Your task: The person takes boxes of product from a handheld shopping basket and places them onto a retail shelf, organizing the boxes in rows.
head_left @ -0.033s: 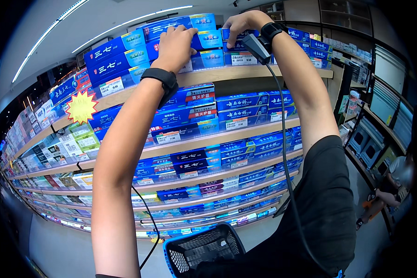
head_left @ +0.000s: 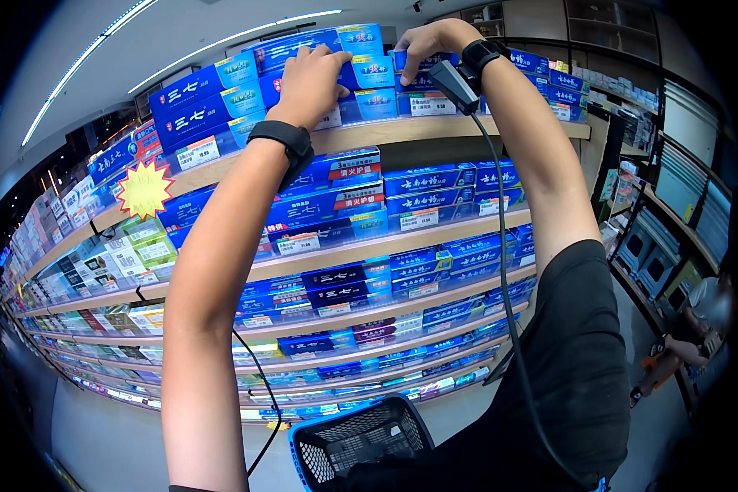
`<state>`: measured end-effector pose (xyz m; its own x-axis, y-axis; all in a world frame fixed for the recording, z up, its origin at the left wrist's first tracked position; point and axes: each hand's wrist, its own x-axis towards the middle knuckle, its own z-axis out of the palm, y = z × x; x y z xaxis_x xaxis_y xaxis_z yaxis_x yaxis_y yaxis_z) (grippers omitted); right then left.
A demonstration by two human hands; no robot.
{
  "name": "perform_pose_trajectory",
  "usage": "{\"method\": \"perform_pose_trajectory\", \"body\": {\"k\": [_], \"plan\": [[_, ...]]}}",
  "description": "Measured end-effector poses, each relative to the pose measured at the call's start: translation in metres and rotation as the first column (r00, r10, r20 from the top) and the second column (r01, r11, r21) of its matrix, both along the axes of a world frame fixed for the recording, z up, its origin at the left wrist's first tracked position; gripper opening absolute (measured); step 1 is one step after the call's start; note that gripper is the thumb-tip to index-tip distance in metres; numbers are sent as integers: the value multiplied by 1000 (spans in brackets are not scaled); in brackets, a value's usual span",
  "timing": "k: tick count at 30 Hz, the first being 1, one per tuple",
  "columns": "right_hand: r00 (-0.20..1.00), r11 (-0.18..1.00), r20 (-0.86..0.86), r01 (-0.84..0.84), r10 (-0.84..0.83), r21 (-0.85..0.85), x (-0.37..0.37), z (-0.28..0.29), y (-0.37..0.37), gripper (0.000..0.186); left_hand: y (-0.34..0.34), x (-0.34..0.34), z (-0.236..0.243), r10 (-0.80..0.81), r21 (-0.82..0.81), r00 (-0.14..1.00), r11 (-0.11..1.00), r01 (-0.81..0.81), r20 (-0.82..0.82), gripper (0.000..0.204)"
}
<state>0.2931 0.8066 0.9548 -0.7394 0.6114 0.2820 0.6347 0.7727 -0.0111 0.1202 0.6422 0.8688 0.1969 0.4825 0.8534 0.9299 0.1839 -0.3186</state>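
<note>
My left hand (head_left: 309,86) lies over stacked blue toothpaste boxes (head_left: 365,72) on the top shelf, its fingers spread across their fronts and upper edges. To its right, my right hand (head_left: 431,47) is bent over another stack at the same height. Its fingers curl down onto a blue toothpaste box (head_left: 399,61), most of which the hand and a wrist-worn device hide. On the left of my left hand stand larger blue toothpaste boxes (head_left: 193,119) with pale-green ends. Both wrists wear black bands.
Lower shelves (head_left: 336,254) carry rows of toothpaste boxes with price tags. A yellow starburst sign (head_left: 144,189) hangs at the left. Below me is a black shopping basket with a blue rim (head_left: 297,447). A black cable (head_left: 504,246) hangs from the right wrist device. A person (head_left: 672,353) sits at far right.
</note>
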Motion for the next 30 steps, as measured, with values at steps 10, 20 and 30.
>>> {"method": "perform_pose_trajectory", "body": {"k": [10,20,30], "plan": [[998,998,-12,-55,55,-23,-11,1,20,71,2,-20,1,-46,-66,999,997,45,-13,56],[989,991,-73,-129,131,42,-13,-3,-1,101,3,-27,1,-130,-93,990,987,134,54,53],[1000,994,0,29,-29,105,-24,-5,-5,101,9,-26,6,-164,-119,980,977,177,109,51]]}}
